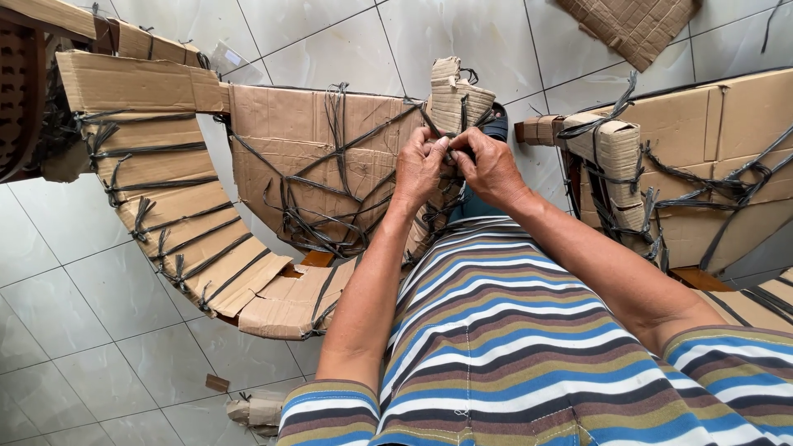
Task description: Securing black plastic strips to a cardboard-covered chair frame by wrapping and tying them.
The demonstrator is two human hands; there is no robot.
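A curved piece of furniture wrapped in brown cardboard point(289, 157) and tied with black plastic string point(330, 177) stands before me. My left hand point(420, 165) and my right hand point(489, 168) meet at the cardboard-wrapped upright end point(456, 95) of it. Both hands pinch the black string there, fingertips touching. What lies under the fingers is hidden.
A second cardboard-wrapped, string-tied piece point(702, 157) stands to the right. A wrapped curved arm point(165, 206) sweeps to the left. A loose cardboard sheet point(632, 25) lies on the white tiled floor point(83, 330) at top right, small scraps point(256, 409) at the bottom.
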